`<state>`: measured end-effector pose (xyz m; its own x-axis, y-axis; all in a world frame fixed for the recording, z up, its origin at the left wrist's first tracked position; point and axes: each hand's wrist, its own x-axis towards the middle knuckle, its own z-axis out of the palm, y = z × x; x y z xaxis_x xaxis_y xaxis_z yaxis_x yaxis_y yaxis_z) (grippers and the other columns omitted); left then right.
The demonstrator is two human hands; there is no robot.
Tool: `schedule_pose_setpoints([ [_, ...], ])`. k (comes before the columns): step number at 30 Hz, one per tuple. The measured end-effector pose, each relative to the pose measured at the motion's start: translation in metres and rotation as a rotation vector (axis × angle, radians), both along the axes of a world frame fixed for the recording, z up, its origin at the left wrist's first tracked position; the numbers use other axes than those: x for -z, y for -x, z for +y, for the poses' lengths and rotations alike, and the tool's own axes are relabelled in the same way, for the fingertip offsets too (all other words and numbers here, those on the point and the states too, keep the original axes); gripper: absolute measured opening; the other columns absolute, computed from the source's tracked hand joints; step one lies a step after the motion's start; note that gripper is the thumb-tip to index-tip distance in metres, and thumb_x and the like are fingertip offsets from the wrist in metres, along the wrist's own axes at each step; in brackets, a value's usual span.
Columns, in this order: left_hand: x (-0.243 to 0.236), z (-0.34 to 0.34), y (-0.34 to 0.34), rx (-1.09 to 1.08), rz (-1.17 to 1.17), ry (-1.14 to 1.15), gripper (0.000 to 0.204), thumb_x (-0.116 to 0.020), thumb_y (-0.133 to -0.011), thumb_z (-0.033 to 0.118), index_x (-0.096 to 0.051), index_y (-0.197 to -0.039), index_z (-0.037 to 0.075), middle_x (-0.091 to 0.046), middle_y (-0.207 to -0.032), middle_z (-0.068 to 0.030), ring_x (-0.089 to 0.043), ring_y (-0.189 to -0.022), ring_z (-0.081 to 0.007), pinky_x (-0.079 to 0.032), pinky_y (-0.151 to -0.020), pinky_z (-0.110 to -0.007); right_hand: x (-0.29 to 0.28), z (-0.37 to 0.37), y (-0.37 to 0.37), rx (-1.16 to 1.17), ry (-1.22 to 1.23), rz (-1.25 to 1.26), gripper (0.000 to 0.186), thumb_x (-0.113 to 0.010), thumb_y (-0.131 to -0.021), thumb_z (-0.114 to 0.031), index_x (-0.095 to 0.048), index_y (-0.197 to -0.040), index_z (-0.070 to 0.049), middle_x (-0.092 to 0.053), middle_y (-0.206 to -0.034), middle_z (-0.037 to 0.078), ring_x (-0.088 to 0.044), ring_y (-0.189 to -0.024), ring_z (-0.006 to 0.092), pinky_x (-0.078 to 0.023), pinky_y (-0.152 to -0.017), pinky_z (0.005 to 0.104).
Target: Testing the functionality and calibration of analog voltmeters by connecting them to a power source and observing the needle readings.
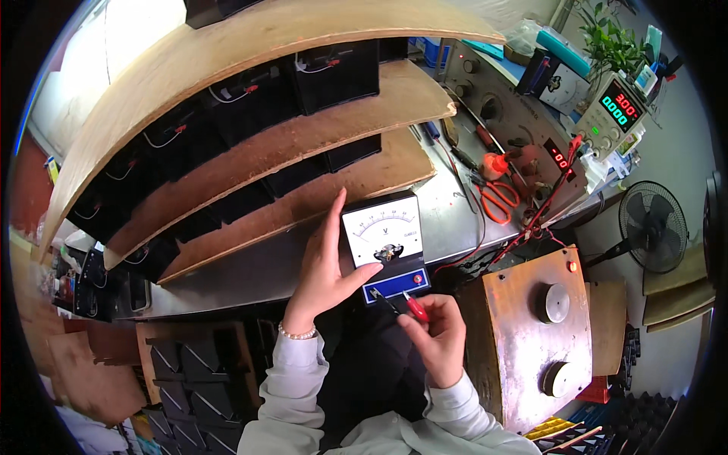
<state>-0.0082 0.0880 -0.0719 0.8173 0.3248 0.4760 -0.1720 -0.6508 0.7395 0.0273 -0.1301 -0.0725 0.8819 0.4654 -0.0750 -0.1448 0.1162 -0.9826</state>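
Note:
An analogue panel meter with a white dial, a black case and a blue terminal strip stands at the bench edge in front of me. My left hand holds it, fingers stretched up along its left side and thumb across the lower front. In my right hand are a red test clip and a black test clip, pinched side by side. Their tips reach the blue strip, the red one by the right terminal and the black one by the left. Whether either tip grips its terminal I cannot tell.
Curved-looking wooden shelves with several black meters rise at left. Orange-handled scissors, red leads and a bench power supply lie to the right. Nearer stands a wooden box with two round knobs; a fan is beyond.

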Motion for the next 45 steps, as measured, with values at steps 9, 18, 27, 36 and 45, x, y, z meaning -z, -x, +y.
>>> schedule_pose_setpoints([
  [9, -0.003, -0.012, 0.000, 0.125, -0.041, 0.551, 0.103, -0.076, -0.079, -0.002, -0.014, -0.160, 0.010, -0.047, -0.143, -0.0195, -0.055, -0.127, -0.0257, -0.048, -0.103, -0.038, -0.016, -0.021, -0.046, 0.040, 0.318, -0.719, 0.021, -0.083, -0.073, 0.002, -0.063, -0.080, 0.001, -0.059, -0.073, 0.009, -0.058, -0.064, 0.0199, -0.045, -0.056, 0.0316],
  [18, -0.004, -0.009, -0.005, 0.119, 0.026, 0.438, 0.103, -0.078, -0.078, -0.002, -0.015, -0.159, 0.008, -0.046, -0.143, -0.0192, -0.054, -0.128, -0.0263, -0.047, -0.103, -0.039, 0.001, -0.011, -0.038, 0.086, 0.318, -0.580, 0.018, -0.081, -0.078, 0.002, -0.067, -0.090, 0.002, -0.064, -0.079, 0.005, -0.059, -0.066, 0.0103, -0.048, -0.058, 0.0236],
  [27, -0.008, -0.002, -0.001, 0.144, -0.023, 0.565, 0.102, -0.081, -0.075, -0.005, -0.022, -0.158, 0.008, -0.048, -0.141, -0.0160, -0.054, -0.126, -0.0236, -0.047, -0.104, -0.037, -0.009, -0.008, -0.048, 0.073, 0.157, -0.596, 0.038, -0.085, -0.075, -0.006, -0.067, -0.108, 0.001, -0.065, -0.113, 0.014, -0.066, -0.091, 0.0216, -0.056, -0.074, 0.0295],
  [36, -0.014, -0.051, -0.003, -0.009, 0.087, 0.483, 0.103, -0.089, -0.068, 0.010, -0.032, -0.154, 0.003, -0.051, -0.139, -0.0229, -0.054, -0.125, -0.0324, -0.046, -0.103, -0.043, -0.015, 0.013, -0.022, 0.054, 0.560, -0.849, 0.122, -0.092, -0.059, -0.031, -0.023, -0.150, 0.012, -0.041, -0.144, 0.031, -0.046, -0.129, 0.0444, -0.043, -0.101, 0.0487],
  [45, -0.016, -0.178, 0.015, 0.313, 0.202, -0.060, 0.044, -0.075, -0.085, 0.005, -0.063, -0.127, 0.001, -0.059, -0.130, -0.0180, -0.057, -0.119, -0.0348, -0.046, -0.102, -0.041, 0.031, -0.192, -0.034, 0.504, 0.783, -0.768, 0.117, -0.089, -0.059, -0.036, -0.029, -0.146, 0.012, -0.049, -0.133, 0.030, -0.051, -0.120, 0.0449, -0.040, -0.105, 0.0484],
])
